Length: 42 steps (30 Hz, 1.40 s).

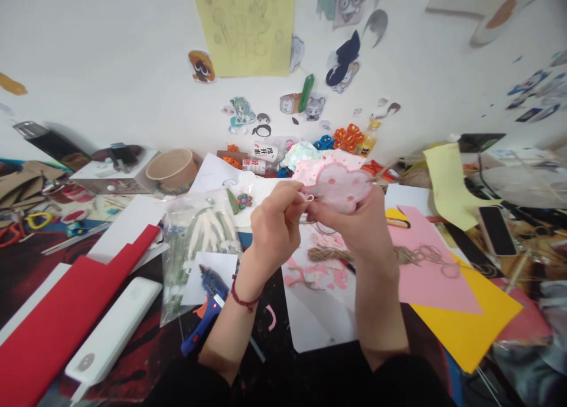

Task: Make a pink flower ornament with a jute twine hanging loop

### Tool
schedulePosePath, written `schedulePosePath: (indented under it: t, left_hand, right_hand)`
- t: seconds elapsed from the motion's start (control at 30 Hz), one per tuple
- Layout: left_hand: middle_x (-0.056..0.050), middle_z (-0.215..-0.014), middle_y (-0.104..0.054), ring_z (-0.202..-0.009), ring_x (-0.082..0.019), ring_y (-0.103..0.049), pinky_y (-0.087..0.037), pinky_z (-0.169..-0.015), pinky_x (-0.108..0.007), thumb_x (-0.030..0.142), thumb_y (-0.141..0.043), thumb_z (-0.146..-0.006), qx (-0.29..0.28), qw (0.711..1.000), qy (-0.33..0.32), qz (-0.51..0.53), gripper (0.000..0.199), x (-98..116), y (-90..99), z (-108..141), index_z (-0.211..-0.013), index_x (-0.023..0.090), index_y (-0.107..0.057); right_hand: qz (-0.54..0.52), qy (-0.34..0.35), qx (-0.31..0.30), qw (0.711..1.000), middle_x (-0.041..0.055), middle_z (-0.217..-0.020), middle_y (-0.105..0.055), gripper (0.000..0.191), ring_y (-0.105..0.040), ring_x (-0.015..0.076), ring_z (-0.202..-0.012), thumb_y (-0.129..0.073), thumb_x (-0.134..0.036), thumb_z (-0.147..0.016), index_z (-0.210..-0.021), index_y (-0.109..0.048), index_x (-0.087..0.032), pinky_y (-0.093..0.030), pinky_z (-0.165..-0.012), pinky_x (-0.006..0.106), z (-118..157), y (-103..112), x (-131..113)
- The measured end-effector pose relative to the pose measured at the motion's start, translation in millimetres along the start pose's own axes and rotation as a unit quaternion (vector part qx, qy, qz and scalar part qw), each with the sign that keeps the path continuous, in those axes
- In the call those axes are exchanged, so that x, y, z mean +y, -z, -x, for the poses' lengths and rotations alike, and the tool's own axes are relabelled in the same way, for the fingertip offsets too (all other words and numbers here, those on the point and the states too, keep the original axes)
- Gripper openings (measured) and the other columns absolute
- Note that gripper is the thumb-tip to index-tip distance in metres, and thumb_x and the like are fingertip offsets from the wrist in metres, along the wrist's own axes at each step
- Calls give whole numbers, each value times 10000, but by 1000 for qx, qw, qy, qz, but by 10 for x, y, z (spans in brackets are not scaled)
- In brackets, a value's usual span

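Observation:
A pink cloud-shaped piece (341, 187) with darker pink edging and spots is held up above the middle of the table. My right hand (361, 218) grips its lower edge between thumb and fingers. At the piece's left end, my left hand (278, 221) is closed in a pinch, with a small pale loop (310, 198) showing at the fingertips. Whether the loop is cord or wire cannot be made out. Below the hands lie a white sheet with pink scraps (316, 318) and a bundle of brown twine (330, 254).
A blue glue gun (206, 321) lies by my left forearm. Red sheets (66, 318) and a white power bank (113, 330) are at the left. Pink paper (436, 277), yellow paper (491, 303) and a phone (497, 231) are at the right. A round bowl (172, 171) stands behind.

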<state>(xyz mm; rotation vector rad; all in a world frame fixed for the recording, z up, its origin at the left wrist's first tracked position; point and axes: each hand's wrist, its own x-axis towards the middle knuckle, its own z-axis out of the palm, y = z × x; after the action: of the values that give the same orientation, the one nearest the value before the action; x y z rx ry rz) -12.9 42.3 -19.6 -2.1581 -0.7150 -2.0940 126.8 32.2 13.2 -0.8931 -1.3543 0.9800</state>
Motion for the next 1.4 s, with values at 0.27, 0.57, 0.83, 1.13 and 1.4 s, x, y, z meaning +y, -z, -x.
schedulePosePath:
  t: [0.27,0.57,0.83,1.13,1.4]
  left_hand:
    - [-72,-896,-678,-797,-133,-697,-544,-630,-220,190,-501,-1000,12,1000,-4,25,48,3,-23,23,-979,184,-543]
    - [-51,-909,-662,-826,-122,-676,-563,-694,-235,158,-493,-999,7,1000,-15,17,54,-35,-22,31,-1010,195,-532]
    - [-27,-933,-654,-772,-104,-653,-526,-665,-221,217,-501,-1021,55,997,35,-37,175,15,-48,103,-1192,208,-536]
    - [-26,-967,-642,-824,-105,-683,-548,-630,-209,221,-514,-1024,67,995,78,-7,128,79,-31,86,-1152,224,-512]
    - [4,-882,-623,-713,-69,-632,-506,-624,-176,213,-509,-1024,46,995,68,-48,99,89,-52,57,-1123,214,-505]
  right_hand:
    - [75,15,49,996,-19,-549,-475,382,-435,119,-512,-902,-364,-599,-539,-555,-216,-379,-381,257,15,9,3]
    - [98,35,81,991,-36,-522,-468,348,-432,108,-485,-882,-278,-611,-530,-549,-217,-376,-364,250,58,-66,-41]
    - [-13,-19,-8,1000,-13,-619,-645,175,-596,142,-562,-897,-273,-643,-670,-738,-204,-540,-497,278,-10,9,11]
    - [-19,2,-54,998,14,-656,-729,137,-688,169,-614,-860,-325,-745,-712,-789,-213,-611,-588,303,-36,121,44]
    - [-14,-8,-67,998,1,-666,-705,173,-644,138,-601,-887,-337,-713,-739,-778,-205,-564,-569,265,-41,185,33]
